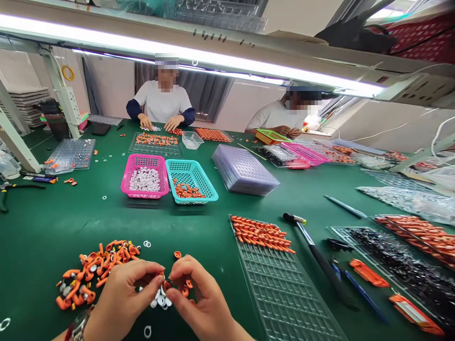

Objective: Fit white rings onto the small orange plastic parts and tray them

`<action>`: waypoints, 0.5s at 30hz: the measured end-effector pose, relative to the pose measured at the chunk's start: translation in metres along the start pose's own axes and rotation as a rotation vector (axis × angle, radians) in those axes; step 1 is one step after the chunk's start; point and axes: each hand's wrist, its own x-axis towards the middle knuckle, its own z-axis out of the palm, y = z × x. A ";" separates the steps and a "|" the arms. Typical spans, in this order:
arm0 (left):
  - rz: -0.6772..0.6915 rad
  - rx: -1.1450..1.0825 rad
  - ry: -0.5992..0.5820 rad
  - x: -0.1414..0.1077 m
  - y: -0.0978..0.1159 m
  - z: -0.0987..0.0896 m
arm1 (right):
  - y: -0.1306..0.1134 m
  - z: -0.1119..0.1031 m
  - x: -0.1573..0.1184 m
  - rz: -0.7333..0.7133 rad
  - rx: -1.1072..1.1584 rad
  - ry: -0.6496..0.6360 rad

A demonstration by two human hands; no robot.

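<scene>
Tray (280, 284) near right hand (201, 293) holds orange parts (263, 234); pink basket (144, 194), white discs (145, 180).

Green is being shown by the table (71, 219), orange by the parts (105, 259) at eight o'clock, white by the discs (161, 300) at seven, pink and turquoise lattices by the baskets (144, 194) at nine.

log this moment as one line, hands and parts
left hand: at small orange part, grip unclear; right hand: same; between hands: white pieces; tray: partly filled, orange pieces

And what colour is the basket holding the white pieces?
Pink; the basket shows best in the head view.
</scene>
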 end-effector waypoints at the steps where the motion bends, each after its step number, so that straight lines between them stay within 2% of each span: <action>1: 0.017 0.023 0.014 0.000 0.000 0.000 | 0.001 0.001 -0.001 0.011 -0.022 -0.018; 8: 0.082 0.056 0.032 0.001 0.000 0.001 | 0.002 0.005 0.004 0.034 -0.101 0.005; 15: 0.064 0.051 0.002 0.001 -0.001 0.001 | 0.003 0.004 0.005 -0.039 -0.167 0.048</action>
